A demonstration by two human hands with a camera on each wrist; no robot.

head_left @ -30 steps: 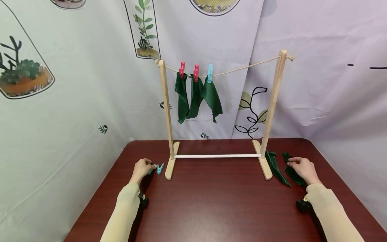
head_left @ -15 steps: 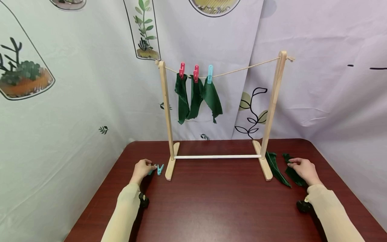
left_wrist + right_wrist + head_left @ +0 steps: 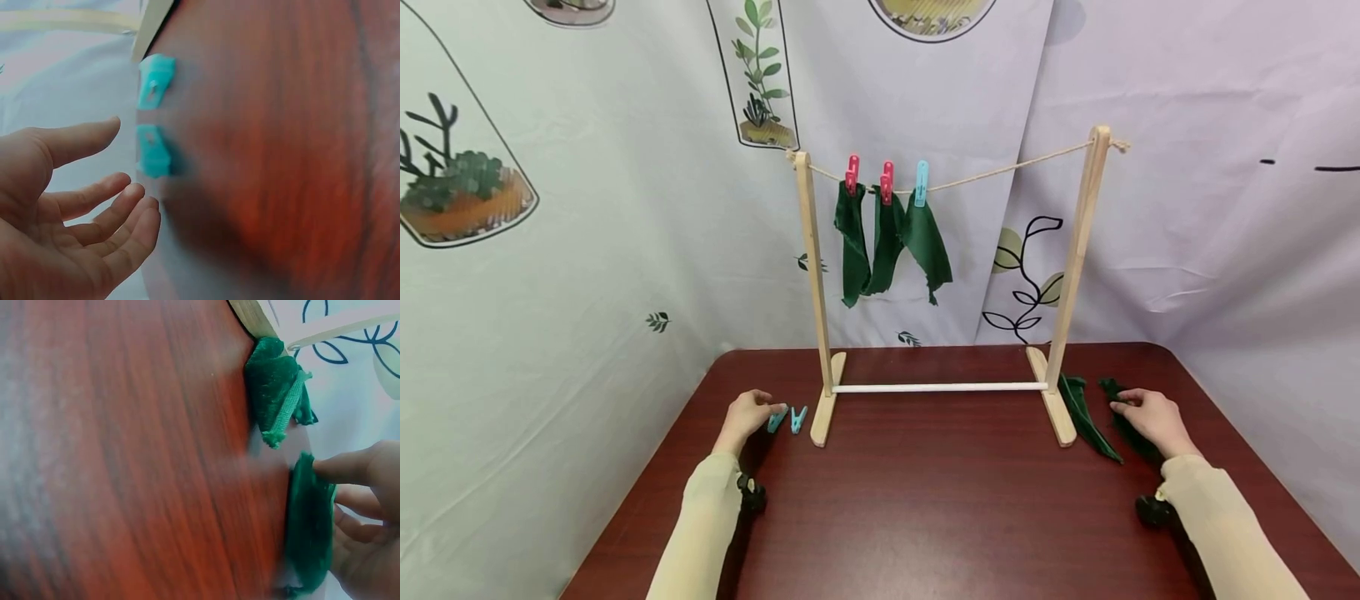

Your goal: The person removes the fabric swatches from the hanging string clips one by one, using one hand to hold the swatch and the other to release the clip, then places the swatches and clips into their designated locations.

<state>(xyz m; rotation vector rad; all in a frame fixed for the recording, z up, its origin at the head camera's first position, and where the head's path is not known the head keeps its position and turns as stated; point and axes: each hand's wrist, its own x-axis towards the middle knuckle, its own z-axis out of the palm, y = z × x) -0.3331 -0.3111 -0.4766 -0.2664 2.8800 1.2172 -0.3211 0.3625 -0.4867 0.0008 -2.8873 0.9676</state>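
My left hand [image 3: 747,419] is over the table at the left, by two light-blue clothespins. In the left wrist view its thumb and fingers stand apart, with nothing between them. The nearer clothespin [image 3: 154,151] lies just past the fingertips; the other clothespin [image 3: 156,81] is beyond it. At the right, my right hand [image 3: 1155,419] pinches a dark green cloth strip [image 3: 309,525] between thumb and fingers. A second green cloth strip [image 3: 1086,417] lies beside it, close to the foot of the wooden stand.
A wooden stand [image 3: 1081,242] with a rope line [image 3: 992,172] is at the table's back. Three green cloths hang there, under two red clothespins [image 3: 852,175] and a blue clothespin [image 3: 921,183]. A white crossbar [image 3: 936,387] joins the feet. Behind hangs a printed curtain [image 3: 647,167].
My left hand has drawn slightly left, uncovering more of the nearer blue clothespin. The green strip under my right hand looks narrower, more gathered; that hand has hardly moved.
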